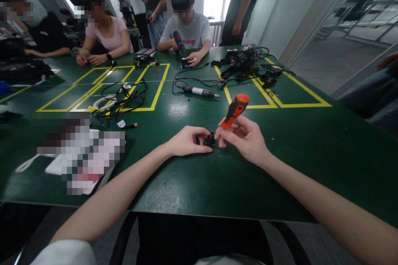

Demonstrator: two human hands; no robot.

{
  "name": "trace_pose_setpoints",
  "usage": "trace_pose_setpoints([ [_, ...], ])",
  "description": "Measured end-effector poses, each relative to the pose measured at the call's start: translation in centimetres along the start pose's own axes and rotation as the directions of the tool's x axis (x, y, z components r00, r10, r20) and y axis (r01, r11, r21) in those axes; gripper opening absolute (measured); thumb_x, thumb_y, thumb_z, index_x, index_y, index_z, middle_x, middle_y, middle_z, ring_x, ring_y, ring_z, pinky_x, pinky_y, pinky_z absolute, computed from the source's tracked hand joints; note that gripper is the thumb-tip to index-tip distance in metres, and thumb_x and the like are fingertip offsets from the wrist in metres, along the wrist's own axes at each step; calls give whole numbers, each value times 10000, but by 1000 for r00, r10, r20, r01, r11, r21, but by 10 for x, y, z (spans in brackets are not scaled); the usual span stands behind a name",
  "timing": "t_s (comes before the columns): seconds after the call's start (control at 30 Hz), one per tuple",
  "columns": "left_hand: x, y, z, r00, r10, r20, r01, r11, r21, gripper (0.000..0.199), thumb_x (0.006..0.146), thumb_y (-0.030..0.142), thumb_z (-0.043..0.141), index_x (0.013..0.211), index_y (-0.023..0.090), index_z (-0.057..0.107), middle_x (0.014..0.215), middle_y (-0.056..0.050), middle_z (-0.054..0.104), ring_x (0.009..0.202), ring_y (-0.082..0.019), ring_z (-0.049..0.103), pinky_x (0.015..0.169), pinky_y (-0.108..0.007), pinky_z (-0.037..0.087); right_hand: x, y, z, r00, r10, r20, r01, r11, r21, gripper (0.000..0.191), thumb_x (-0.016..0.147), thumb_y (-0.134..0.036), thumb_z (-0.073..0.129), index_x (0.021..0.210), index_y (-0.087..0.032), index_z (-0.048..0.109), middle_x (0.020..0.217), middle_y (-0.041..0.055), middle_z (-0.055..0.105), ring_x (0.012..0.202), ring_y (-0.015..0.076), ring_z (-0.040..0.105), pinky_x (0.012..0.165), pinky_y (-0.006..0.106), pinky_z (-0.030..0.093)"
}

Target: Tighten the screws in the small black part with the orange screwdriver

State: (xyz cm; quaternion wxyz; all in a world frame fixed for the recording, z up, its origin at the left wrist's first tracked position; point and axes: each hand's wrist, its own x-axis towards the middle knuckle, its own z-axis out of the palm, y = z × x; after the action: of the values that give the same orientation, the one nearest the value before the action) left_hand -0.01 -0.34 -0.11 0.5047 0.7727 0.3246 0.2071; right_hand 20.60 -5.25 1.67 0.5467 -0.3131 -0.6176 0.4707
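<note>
My left hand (188, 140) is closed around a small black part (210, 140), its thumb and forefinger on either side of it. The part rests on or just over the green table, with a short round stub on top. Beside it, my right hand (245, 138) grips an orange and black screwdriver (236, 111). The screwdriver's handle leans up and to the right. Its shaft is hidden by my fingers, so I cannot tell whether the tip touches the black part.
Ahead lies a corded electric screwdriver (200, 91). Cable tangles (244, 64) sit at the back right and more cables (121, 99) at the left. Phone-like items (96, 165) lie near the left edge. Across the table (174, 186), a person (186, 29) works with a power tool.
</note>
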Motion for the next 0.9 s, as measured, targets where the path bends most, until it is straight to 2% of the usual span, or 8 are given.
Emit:
trace_pose_setpoints([
  [0.17,0,0,-1,1000,-4,9,4,1000,-2,330,762,350,826,993,132,735,808,-4,698,660,-98,597,618,-216,462,1,-4,1,1000,-14,-23,13,997,-78,365,847,-541,832,809,-206,691,662,11,701,534,148,657,519,285,576],
  [0.3,0,-1,-1,1000,-9,4,9,1000,10,327,764,337,829,997,129,731,784,4,686,660,-99,603,618,-213,465,3,-4,0,1000,-19,10,20,996,-87,403,897,-576,766,767,-198,709,672,12,672,534,138,643,518,280,566],
  [0.4,0,-1,-1,1000,9,-3,-9,999,32,331,771,351,830,990,125,730,734,16,670,633,-95,595,623,-216,476,2,0,0,999,-6,35,7,999,-32,381,947,-564,713,851,-196,697,714,25,715,551,139,667,533,276,574],
  [0.5,-1,0,-2,999,32,10,-33,997,68,339,780,360,822,997,114,733,758,2,694,631,-95,602,629,-219,483,1,3,0,999,-10,31,10,1000,15,333,929,-522,755,974,-211,646,768,24,756,563,133,676,552,268,576],
  [0.6,-2,2,-3,999,38,11,-38,996,80,359,778,367,823,1020,114,740,768,-1,700,622,-91,591,622,-219,473,0,2,0,1000,4,5,-4,1000,-15,363,886,-519,803,921,-220,601,739,12,750,543,127,657,545,264,567],
  [0.77,-1,-1,-6,1000,16,-2,-16,999,-44,441,765,345,824,1136,123,736,839,-20,725,667,-98,608,602,-211,442,1,-2,1,1000,10,-11,-11,997,-82,375,843,-551,829,847,-208,679,629,-12,666,525,141,636,528,285,563],
  [0.9,1,-4,-9,1000,-22,1,22,990,-142,430,719,304,847,1086,104,750,915,-53,752,702,-100,619,624,-221,467,2,-2,1,1000,8,23,-7,999,-47,387,918,-568,740,819,-199,679,663,3,679,526,137,649,517,283,567],
])
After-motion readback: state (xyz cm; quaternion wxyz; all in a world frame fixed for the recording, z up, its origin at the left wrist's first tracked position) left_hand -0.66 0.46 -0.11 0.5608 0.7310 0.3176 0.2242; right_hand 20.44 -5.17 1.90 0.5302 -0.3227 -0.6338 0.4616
